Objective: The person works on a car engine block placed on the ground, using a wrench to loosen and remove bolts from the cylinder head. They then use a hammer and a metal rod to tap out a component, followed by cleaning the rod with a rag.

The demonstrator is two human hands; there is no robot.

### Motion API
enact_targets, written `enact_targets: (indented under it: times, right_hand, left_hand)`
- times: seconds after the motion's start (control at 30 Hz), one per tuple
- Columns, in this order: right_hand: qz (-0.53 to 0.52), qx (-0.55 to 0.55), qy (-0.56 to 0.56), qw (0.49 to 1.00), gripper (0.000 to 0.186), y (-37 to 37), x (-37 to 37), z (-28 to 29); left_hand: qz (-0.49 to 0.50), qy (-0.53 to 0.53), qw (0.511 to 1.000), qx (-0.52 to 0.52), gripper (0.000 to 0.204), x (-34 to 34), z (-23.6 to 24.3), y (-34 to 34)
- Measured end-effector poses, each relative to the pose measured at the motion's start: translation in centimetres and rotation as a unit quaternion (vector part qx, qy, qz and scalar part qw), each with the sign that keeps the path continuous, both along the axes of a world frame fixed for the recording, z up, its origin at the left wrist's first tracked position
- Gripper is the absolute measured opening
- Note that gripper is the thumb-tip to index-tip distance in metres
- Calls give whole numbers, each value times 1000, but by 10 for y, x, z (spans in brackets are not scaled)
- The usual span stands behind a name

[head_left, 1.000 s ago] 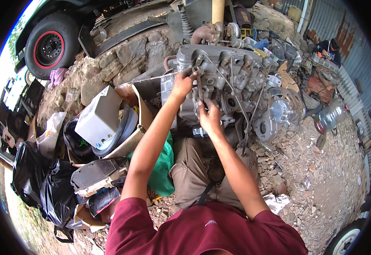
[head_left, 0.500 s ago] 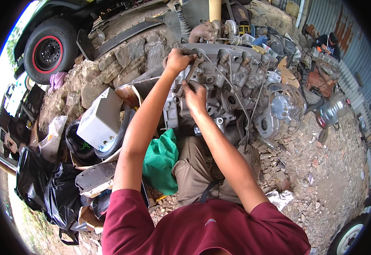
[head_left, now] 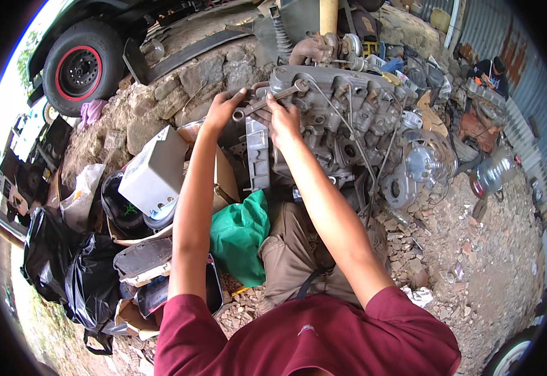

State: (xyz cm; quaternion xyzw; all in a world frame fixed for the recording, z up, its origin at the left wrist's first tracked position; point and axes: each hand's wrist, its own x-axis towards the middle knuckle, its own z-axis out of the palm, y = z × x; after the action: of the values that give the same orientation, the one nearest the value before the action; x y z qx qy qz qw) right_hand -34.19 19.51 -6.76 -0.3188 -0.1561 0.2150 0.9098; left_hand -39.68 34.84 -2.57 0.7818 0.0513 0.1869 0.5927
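Note:
A grey combination wrench (head_left: 266,102) lies slantwise in my right hand (head_left: 282,120), with the thumb along its shank. Its ring end is toward the left and its other end rests near the top edge of the engine block (head_left: 342,116). Just left of the block, my left hand (head_left: 222,113) is closed, thumb up, close to the wrench's ring end. Its fingers are partly hidden, and what they hold cannot be made out. Below the hands, a light metal bracket-like part (head_left: 258,153) stands against the engine's left end.
A green cloth bag (head_left: 241,238) lies by my knee. Left are a grey box (head_left: 153,169) and black plastic bags (head_left: 92,282). A rusty turbocharger (head_left: 316,50) sits behind the engine. Right are a clear bottle (head_left: 494,172) and rubble; another person (head_left: 491,75) works at far right.
My left hand has moved left and down, off the engine's top edge. The wrench has swung from steep to nearly level, and my right hand has shifted slightly up and left with it.

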Motion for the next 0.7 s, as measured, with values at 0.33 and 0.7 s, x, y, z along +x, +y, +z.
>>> enact_targets:
  times: [0.33,0.7]
  right_hand:
    - [-35,50,-1,998,22,4,13,-3]
    - [-180,-162,-76,967,22,-77,36,-34]
  left_hand:
    - [69,-159,976,-129,17,-30,-54,-30]
    - [-46,-9,996,81,32,-36,-88,-146]
